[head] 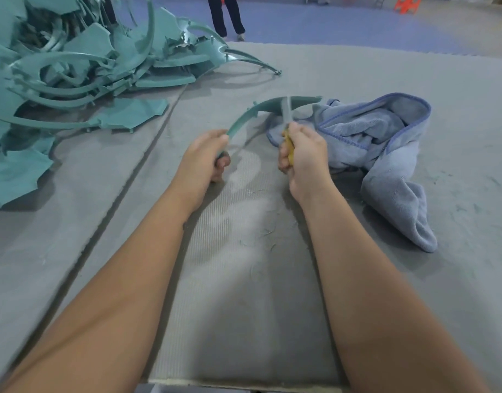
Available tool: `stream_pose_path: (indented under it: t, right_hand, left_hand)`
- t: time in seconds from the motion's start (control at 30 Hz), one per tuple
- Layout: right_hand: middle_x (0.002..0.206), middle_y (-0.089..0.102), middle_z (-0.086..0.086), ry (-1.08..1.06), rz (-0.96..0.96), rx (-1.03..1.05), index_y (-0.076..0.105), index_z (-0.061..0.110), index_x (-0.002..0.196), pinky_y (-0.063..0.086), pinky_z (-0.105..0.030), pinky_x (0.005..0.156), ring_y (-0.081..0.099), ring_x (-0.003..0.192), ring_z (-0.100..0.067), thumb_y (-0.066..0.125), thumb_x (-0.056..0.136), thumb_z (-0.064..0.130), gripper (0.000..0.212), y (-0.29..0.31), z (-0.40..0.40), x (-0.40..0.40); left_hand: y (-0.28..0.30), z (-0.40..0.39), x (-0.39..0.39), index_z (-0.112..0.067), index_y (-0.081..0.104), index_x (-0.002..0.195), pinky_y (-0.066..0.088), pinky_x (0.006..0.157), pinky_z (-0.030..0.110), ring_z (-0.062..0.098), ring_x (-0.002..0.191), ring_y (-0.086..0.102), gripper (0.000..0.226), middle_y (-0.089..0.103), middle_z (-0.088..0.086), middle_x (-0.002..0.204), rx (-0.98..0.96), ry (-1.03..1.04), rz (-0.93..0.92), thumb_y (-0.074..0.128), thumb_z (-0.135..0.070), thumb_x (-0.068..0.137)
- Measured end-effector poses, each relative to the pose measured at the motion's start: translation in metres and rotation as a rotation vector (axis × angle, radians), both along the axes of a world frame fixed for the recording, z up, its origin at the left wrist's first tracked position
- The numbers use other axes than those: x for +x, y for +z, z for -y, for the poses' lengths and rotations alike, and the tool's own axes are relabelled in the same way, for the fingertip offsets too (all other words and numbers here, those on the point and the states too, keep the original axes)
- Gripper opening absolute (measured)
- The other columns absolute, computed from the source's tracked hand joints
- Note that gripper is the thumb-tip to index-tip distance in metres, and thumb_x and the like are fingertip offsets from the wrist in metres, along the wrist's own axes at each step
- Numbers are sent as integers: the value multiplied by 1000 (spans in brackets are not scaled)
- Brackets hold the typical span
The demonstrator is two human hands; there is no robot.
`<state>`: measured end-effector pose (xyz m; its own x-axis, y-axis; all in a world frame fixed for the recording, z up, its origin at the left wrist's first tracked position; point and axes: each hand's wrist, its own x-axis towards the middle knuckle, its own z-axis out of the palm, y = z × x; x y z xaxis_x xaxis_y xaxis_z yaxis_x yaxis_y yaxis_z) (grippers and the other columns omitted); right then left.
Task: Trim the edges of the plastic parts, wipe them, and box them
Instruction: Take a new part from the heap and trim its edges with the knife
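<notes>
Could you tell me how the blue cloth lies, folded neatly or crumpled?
Crumpled. The blue cloth lies bunched in loose folds on the grey mat, one end trailing toward the person.

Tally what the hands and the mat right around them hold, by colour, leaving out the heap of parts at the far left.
Teal: 1, the curved plastic part gripped by the left hand.
Yellow: 1, the yellow-handled knife gripped by the right hand.
Blue: 1, the cloth lying on the mat.
Total: 3.

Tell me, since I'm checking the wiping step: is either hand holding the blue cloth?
No: the crumpled blue cloth lies untouched on the grey mat.
</notes>
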<state>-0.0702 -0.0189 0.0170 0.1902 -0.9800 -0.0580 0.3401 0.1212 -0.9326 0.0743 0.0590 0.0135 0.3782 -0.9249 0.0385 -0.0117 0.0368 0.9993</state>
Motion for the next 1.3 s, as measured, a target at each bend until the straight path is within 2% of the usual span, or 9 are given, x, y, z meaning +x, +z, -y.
stream_pose_path:
  t: [0.2, 0.33, 0.43, 0.5, 0.6, 0.77, 0.9, 1.1, 1.3]
  right_hand:
    - [48, 50, -1, 482, -278, -287, 59, 13, 71, 24, -24, 40, 36, 37, -13, 49, 99, 19, 30, 0, -23, 13]
    - [46, 47, -3, 477, -293, -306, 56, 11, 71, 21, -26, 41, 33, 36, -13, 46, 100, 17, 32, 1, -25, 14]
    - [43, 44, -2, 497, -308, -316, 57, 15, 63, 21, -24, 40, 30, 34, -13, 46, 100, 14, 39, 1, -26, 12]
    - [42, 42, -2, 526, -343, -330, 60, 23, 55, 23, -20, 37, 30, 34, -11, 47, 99, 13, 48, 0, -28, 14]
    - [40, 41, -1, 548, -375, -342, 59, 23, 55, 24, -19, 38, 30, 33, -9, 48, 98, 11, 46, 0, -29, 15]
    - [38, 39, 0, 546, -421, -348, 57, 15, 60, 22, -22, 40, 28, 33, -10, 48, 98, 11, 39, -1, -28, 14]
    - [38, 37, 0, 524, -400, -340, 57, 13, 58, 24, -19, 38, 27, 32, -9, 49, 97, 9, 40, 0, -28, 14]
    - [36, 34, 3, 424, -410, -335, 52, 7, 60, 22, -18, 37, 26, 32, -7, 50, 96, 6, 37, 0, -31, 17]
    - [41, 35, 1, 302, -416, -310, 52, 10, 55, 22, -18, 37, 25, 34, -5, 51, 95, 4, 40, 1, -34, 20]
  left_hand:
    - [8, 1, 4, -10, 59, 94, 28, 45, 22, 11, 44, 35, 63, 56, 3, 57, 5, -127, -316, 8, -46, 103]
    - [5, 2, 11, 1, 64, 109, 30, 48, 21, 12, 51, 41, 89, 62, 5, 67, 6, -175, -398, -2, -59, 98]
    - [5, 3, 12, -3, 74, 99, 34, 49, 22, 13, 54, 45, 98, 64, 9, 73, 6, -152, -457, -4, -62, 96]
    - [5, 2, 10, -4, 77, 95, 43, 60, 27, 23, 67, 54, 101, 69, 18, 83, 8, -134, -457, -5, -64, 95]
    - [7, -1, 9, 3, 69, 110, 40, 104, 48, 47, 113, 56, 104, 64, 31, 116, 37, -148, -514, -6, -67, 93]
    - [8, -4, 8, 1, 72, 105, 41, 104, 46, 40, 107, 60, 109, 66, 29, 111, 46, -150, -533, -10, -69, 90]
    - [5, -1, 9, -1, 65, 119, 29, 111, 53, 41, 110, 54, 102, 65, 28, 115, 30, -69, -584, -7, -68, 92]
    - [3, 6, 7, -4, 50, 137, 39, 103, 50, 45, 111, 58, 91, 72, 22, 101, 27, 63, -594, 0, -67, 95]
    - [2, 10, 4, -4, 48, 138, 44, 63, 28, 27, 73, 64, 86, 74, 13, 80, 29, 115, -555, 1, -63, 97]
